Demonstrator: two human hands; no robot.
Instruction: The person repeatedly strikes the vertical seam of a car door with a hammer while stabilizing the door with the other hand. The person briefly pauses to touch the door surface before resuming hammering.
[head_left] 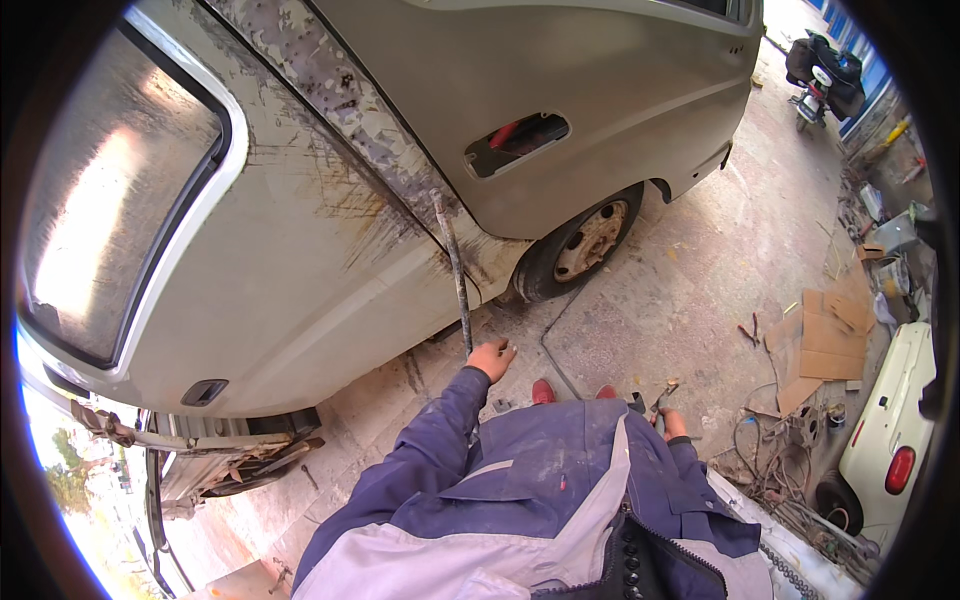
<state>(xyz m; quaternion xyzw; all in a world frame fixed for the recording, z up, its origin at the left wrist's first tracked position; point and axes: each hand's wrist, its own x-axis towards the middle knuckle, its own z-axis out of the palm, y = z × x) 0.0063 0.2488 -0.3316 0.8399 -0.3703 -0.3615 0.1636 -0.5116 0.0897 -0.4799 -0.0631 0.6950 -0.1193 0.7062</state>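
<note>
From where I stand, the person's left hand (pixel 490 359) looks curled around the lower end of a long, slim, mottled grey metal bar (pixel 456 262), though the hidden palm keeps me from seeing how tight the grip is. The bar rises above that hand, its far tip overlapping the bottom of a scarred, paint-flaked pillar (pixel 335 92) on a dull beige vehicle body (pixel 320 215); whether it touches, I can't tell.

I judge the bar stiff, fairly weighty for its thickness and hard to damage, its rough surface giving decent purchase. Held at one end, it probably feels tip-heavy; a grip nearer the middle would balance it better, while the end gives leverage.

To the right of that hand, low beside the jacket, the right hand (pixel 673 424) closes on a short metal hand tool (pixel 662 394), its exact kind unclear. That one seems compact and rigid, best held by its shank.

Beyond the left hand, up and to the right, stands a black tyre on a rusty, pale wheel (pixel 590 243); between the hands are red shoes (pixel 543 391).
</note>
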